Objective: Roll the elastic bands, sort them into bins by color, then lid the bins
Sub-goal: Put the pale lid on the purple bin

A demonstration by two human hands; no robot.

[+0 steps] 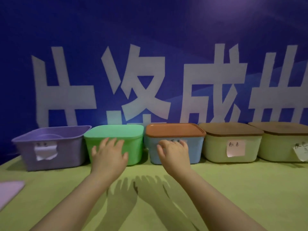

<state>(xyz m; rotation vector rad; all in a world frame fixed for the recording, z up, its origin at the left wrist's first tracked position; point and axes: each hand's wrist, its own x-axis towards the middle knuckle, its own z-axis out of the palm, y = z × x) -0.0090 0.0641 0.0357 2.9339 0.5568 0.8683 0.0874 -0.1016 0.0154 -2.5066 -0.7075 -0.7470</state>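
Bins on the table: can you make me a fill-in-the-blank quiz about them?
The leftmost bin stands uncovered; its colour is ____.
The lid on the blue bin is ____.
The left hand reaches toward the second bin, coloured ____.
Missing words: purple, orange, green.

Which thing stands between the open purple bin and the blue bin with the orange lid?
The green bin, with its lid on, as the head view shows.
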